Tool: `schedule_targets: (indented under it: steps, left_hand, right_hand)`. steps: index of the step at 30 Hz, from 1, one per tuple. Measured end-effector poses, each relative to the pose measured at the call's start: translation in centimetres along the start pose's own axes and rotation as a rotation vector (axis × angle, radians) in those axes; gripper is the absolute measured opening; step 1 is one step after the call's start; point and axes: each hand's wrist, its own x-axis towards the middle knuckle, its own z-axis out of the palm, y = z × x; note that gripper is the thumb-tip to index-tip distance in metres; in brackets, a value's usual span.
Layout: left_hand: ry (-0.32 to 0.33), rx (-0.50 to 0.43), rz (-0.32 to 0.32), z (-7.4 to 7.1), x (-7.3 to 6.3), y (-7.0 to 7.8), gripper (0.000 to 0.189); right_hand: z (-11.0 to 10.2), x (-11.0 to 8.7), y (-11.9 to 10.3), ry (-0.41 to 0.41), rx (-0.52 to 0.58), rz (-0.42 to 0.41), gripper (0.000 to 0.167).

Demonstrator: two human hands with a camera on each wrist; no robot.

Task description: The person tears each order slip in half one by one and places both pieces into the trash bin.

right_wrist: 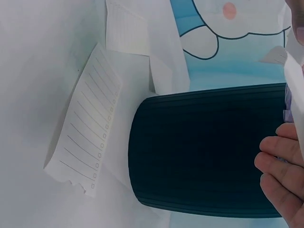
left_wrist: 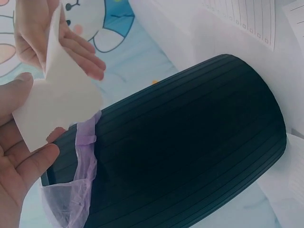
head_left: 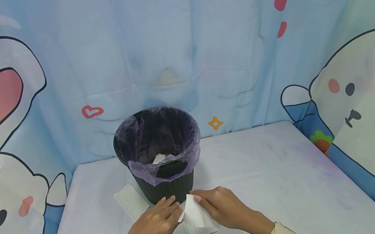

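Observation:
Both hands hold a piece of white paper (head_left: 196, 214) low in front of the bin. My right hand (head_left: 226, 207) pinches it between thumb and fingers on the right. My left hand (head_left: 158, 226) is at its other edge; in the left wrist view the left thumb (left_wrist: 19, 92) and fingers pinch the sheet (left_wrist: 64, 102), which is folded up toward the right hand (left_wrist: 71, 42). The right wrist view shows the right fingers (right_wrist: 282, 166) beside the paper (right_wrist: 297, 85), which is partly cut off. Behind the hands stands a black ribbed trash bin (head_left: 163, 184).
A purple bag (head_left: 152, 173) lines the bin, with white scraps (head_left: 161, 157) inside. Lined paper strips (head_left: 131, 202) lie left of and in front of the bin; one strip (right_wrist: 85, 128) has a torn end. A patterned blue curtain (head_left: 161, 54) hangs behind the white-covered table (head_left: 264, 170).

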Motion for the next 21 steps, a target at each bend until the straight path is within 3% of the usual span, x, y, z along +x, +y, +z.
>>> schedule_targets:
  steps: [21]
  left_hand:
    - [0.091,0.011,0.039,0.06,-0.15,-0.17,0.031]
  right_hand:
    - [-0.58,0.28,0.7,0.047,-0.015,0.025,0.027]
